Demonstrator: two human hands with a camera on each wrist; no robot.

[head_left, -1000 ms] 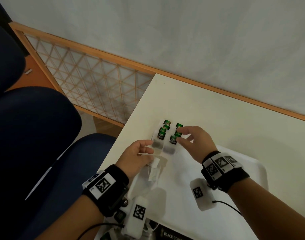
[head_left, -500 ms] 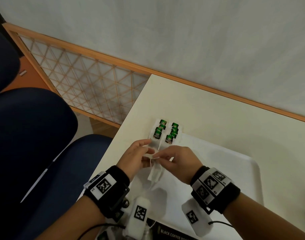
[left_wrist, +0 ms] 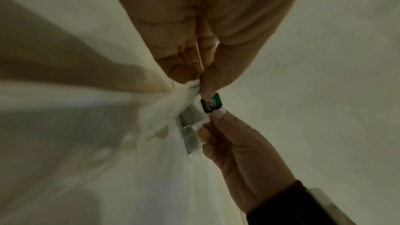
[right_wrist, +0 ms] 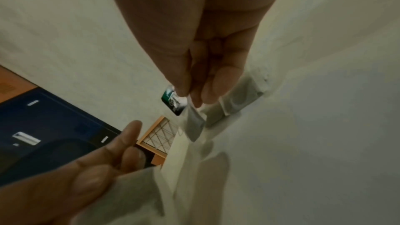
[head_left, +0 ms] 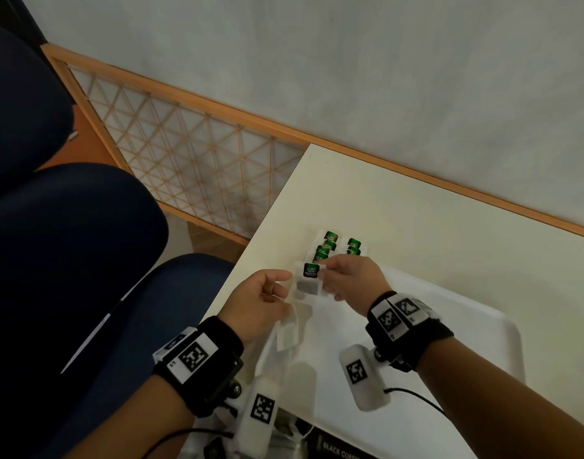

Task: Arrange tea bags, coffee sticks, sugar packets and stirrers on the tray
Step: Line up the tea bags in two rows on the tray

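Several white tea bags with green tags (head_left: 330,246) lie in two short rows at the far left corner of the white tray (head_left: 466,326). My right hand (head_left: 325,274) pinches one more tea bag (head_left: 309,279) by its edge, green tag (left_wrist: 211,103) up, just before those rows. My left hand (head_left: 279,293) holds a small bunch of tea bags (head_left: 289,331) that hangs down over the tray's left edge. In the right wrist view the right fingertips (right_wrist: 194,98) grip the bag's paper beside the tag (right_wrist: 173,101). The left thumb (left_wrist: 207,85) presses on the bunch (left_wrist: 186,86).
A black coffee box (head_left: 337,452) lies at the near edge of the tray. The cream table (head_left: 416,226) ends close to my left hand, with a dark blue chair (head_left: 85,260) beyond it. A wooden lattice screen (head_left: 191,160) and a wall stand behind.
The right hand came back from the rows to the left hand, took one tea bag from the bunch, and has carried it toward the rows. The left hand stayed put.
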